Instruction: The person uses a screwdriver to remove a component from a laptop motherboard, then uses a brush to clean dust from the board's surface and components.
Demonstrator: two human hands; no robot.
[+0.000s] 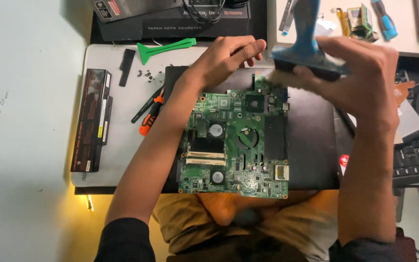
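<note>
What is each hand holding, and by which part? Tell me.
The right hand holds a blue brush by its head. The left hand holds nothing, resting on the green circuit board's top edge.

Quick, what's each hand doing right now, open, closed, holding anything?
Left hand: fingers curled at the top edge of the green board; grip cannot be told.
Right hand: closed on a blue brush.

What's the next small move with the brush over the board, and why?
Probably lower the blue brush, held by the right hand, onto the top right corner of the green motherboard and sweep. It is blurred just above that edge, and the left hand rests at the board's top edge, likely steadying it.
</note>
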